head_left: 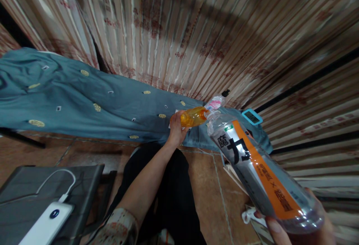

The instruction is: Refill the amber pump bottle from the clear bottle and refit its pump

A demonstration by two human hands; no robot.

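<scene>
My left hand (176, 128) is wrapped round a small clear bottle of orange liquid (195, 117) above the teal cloth (117, 105). The small bottle lies tilted, its neck pointing right. In my right hand (304, 224), at the lower right, is a large clear drink bottle (260, 174) with a silver and orange label, gripped near its base. Its uncapped-looking mouth meets the small bottle's neck; whether they touch, I cannot tell. Just behind the two necks is a clear bottle with a pink label (214, 103) and black top.
A blue-rimmed digital display (252, 117) is at the cloth's right end. Pleated patterned curtains (179, 32) hang behind, crossed by black poles at the right. On a grey stool (86, 179) at the lower left rests a white power bank (46, 224) with a cable. Brown tiles (209, 185) form the floor.
</scene>
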